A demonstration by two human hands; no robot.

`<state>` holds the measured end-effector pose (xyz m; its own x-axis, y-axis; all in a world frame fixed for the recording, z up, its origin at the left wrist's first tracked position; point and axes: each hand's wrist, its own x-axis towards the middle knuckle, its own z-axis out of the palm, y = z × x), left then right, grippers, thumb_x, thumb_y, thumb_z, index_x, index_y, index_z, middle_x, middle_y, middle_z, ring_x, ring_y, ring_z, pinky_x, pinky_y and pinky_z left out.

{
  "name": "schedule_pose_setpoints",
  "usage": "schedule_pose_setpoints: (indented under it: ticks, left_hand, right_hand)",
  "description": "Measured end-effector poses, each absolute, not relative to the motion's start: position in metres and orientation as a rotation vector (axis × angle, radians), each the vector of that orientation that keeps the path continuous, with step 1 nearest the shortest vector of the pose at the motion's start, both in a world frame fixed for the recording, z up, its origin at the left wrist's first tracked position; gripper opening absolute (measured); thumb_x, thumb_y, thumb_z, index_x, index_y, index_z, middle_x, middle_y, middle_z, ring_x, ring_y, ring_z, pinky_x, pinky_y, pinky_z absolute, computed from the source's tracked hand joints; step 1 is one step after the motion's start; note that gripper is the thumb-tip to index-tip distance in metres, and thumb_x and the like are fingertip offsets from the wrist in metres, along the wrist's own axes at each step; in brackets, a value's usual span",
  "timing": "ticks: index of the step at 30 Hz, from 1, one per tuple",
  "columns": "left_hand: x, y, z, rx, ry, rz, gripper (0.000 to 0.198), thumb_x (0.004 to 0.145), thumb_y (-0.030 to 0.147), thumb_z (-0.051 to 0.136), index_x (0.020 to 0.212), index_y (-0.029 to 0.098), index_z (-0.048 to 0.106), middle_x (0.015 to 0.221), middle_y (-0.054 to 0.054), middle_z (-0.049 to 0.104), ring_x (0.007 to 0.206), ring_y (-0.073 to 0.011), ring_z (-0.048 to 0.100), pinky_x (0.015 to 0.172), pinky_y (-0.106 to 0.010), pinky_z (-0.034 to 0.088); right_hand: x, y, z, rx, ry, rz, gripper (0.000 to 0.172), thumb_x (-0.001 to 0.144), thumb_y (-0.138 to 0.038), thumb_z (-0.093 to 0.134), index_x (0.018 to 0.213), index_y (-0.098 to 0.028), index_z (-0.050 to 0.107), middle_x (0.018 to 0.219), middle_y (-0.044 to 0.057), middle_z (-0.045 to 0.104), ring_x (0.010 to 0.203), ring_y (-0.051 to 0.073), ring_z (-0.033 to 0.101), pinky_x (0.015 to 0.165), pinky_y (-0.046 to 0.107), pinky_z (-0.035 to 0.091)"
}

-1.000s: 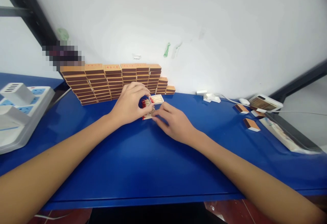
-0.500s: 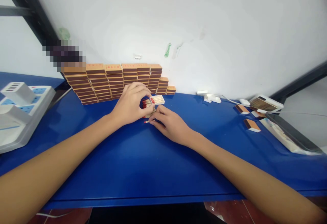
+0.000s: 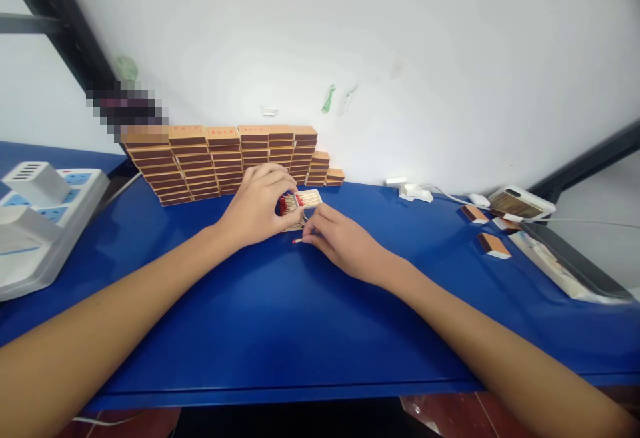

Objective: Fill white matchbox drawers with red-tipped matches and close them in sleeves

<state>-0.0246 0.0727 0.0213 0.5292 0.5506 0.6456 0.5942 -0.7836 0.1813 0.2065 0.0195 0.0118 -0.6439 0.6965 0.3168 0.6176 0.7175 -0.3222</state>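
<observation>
Between thumb and fingers, my left hand (image 3: 261, 203) grips a small white matchbox tray (image 3: 311, 198) holding red-tipped matches. Beneath and beside that tray, more red-headed matches (image 3: 289, 205) lie in a pile, partly hidden by my left fingers. My right hand (image 3: 336, 238) is just right of the pile, its fingertips pinched on a single match (image 3: 297, 241) whose red head points left. Behind both hands stand tall stacks of matchboxes (image 3: 225, 161) with orange tops and dark brown sides, lower at the right end.
Over the blue table (image 3: 280, 338), a white power strip (image 3: 60, 225) with chargers lies at left. At right are loose matchboxes (image 3: 495, 245), a white device (image 3: 523, 203), a dark tray (image 3: 575, 258) and cables. White adapters (image 3: 414, 191) sit against the back wall.
My right hand has shifted slightly right, with the pinched match moving away from the pile. My left hand and the tray have hardly moved.
</observation>
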Motion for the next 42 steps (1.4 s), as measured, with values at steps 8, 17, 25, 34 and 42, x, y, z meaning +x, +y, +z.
schedule_pose_setpoints:
  ticks: [8,17,25,34,42]
  left_hand:
    - [-0.020,0.067,0.020,-2.768,-0.924,-1.103,0.020,0.090,0.035,0.076,0.104,0.021,0.071,0.121,-0.008,0.078,0.131,-0.0342,0.062,0.113,-0.054,0.042]
    - [-0.014,0.060,0.023,-2.859,-0.861,-1.143,0.018,0.091,0.033,0.076,0.106,0.023,0.071,0.121,-0.005,0.079,0.131,-0.0304,0.063,0.115,-0.051,0.042]
    - [-0.022,0.071,0.022,-2.741,-1.042,-1.173,0.017,0.094,0.035,0.074,0.104,0.022,0.071,0.121,-0.007,0.078,0.128,-0.0317,0.062,0.109,-0.052,0.044]
    - [-0.023,0.073,0.023,-2.675,-1.114,-1.162,0.015,0.093,0.034,0.073,0.103,0.023,0.072,0.121,-0.007,0.078,0.129,-0.0328,0.062,0.110,-0.053,0.043]
    - [-0.023,0.073,0.023,-2.678,-1.098,-1.168,0.015,0.093,0.034,0.072,0.103,0.023,0.073,0.121,-0.008,0.078,0.129,-0.0346,0.062,0.111,-0.057,0.042]
  right_hand:
    - [0.226,0.031,0.025,-1.084,-2.286,-0.035,0.010,0.110,-0.024,0.053,0.106,-0.021,0.062,0.103,0.010,0.059,0.095,0.025,0.060,0.082,0.039,0.051]
    - [0.226,0.033,0.023,-1.103,-2.257,-0.139,0.011,0.109,-0.023,0.054,0.106,-0.021,0.064,0.100,0.009,0.060,0.094,0.026,0.061,0.081,0.039,0.051]
    - [0.211,0.023,0.014,-0.891,-2.275,-0.039,0.014,0.109,-0.023,0.055,0.106,-0.020,0.068,0.093,0.006,0.063,0.081,0.020,0.060,0.074,0.034,0.051]
    - [0.198,0.023,-0.007,-0.826,-2.485,0.019,0.025,0.109,-0.019,0.053,0.127,-0.021,0.070,0.105,0.010,0.066,0.097,0.024,0.066,0.082,0.038,0.059]
    - [0.198,0.023,-0.004,-0.919,-2.489,0.014,0.022,0.108,-0.019,0.055,0.124,-0.020,0.069,0.106,0.010,0.065,0.096,0.024,0.065,0.082,0.039,0.059]
